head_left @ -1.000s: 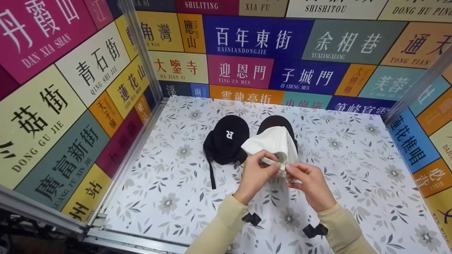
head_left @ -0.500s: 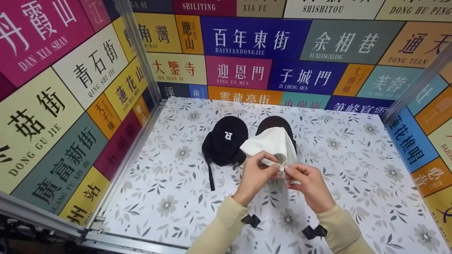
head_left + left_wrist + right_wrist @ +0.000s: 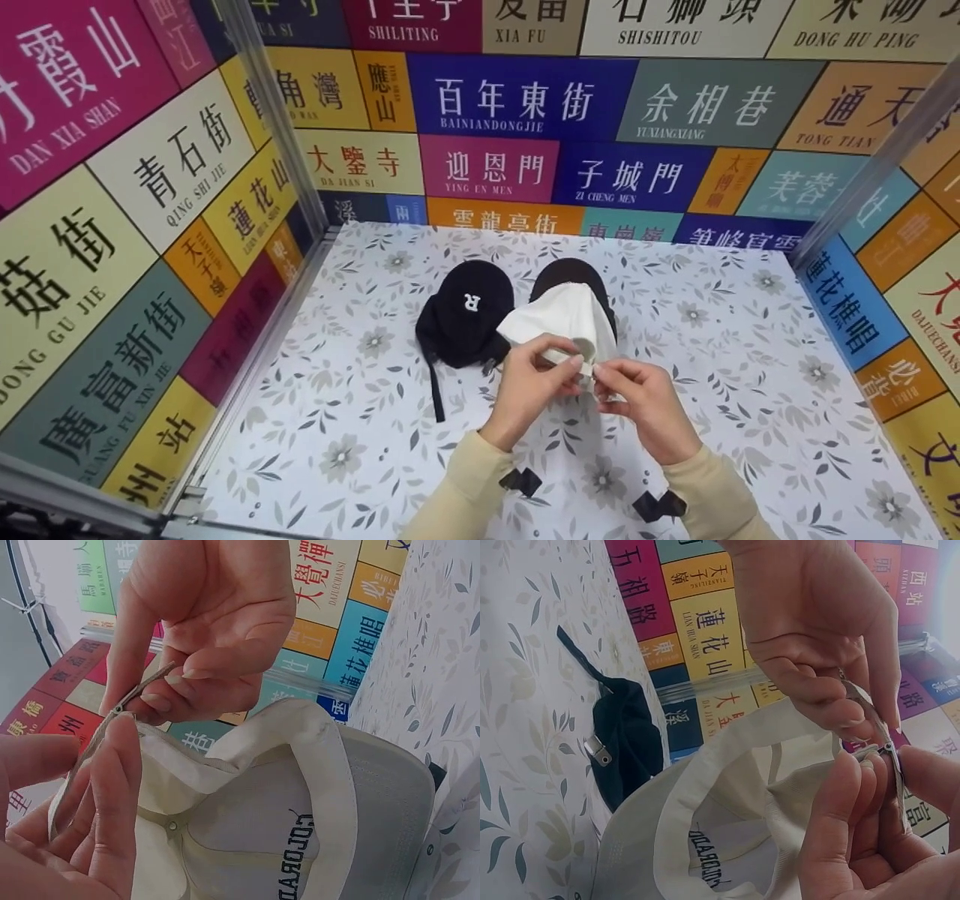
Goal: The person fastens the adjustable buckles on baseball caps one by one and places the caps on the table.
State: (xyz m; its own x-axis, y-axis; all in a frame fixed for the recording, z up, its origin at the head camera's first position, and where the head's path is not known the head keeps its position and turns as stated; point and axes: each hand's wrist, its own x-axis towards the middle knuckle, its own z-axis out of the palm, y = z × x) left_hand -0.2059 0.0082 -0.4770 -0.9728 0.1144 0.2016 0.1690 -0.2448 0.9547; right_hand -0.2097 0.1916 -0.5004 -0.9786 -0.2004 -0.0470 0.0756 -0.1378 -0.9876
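Note:
A white baseball cap (image 3: 559,309) with a dark brown brim (image 3: 571,270) lies on the table, its back opening toward me. My left hand (image 3: 534,382) pinches the cap's back strap (image 3: 88,748). From the other side, my right hand (image 3: 649,401) pinches the strap near its end. A small metal buckle (image 3: 887,745) shows on the strap between the fingertips of both hands. Inside the cap, dark lettering (image 3: 295,859) is visible in the left wrist view. Fingers partly hide how the strap passes through the buckle.
A black cap (image 3: 469,311) with a white R lies left of the white one. Its loose strap (image 3: 436,390) trails toward me, and a metal clasp (image 3: 598,751) shows on it. Sign-printed panels (image 3: 517,97) wall the flower-patterned table (image 3: 360,480) at the back and sides.
The head view has shifted, so everything sits slightly lower and further left. Both hands keep holding the strap in nearly the same place, with only small finger movement visible.

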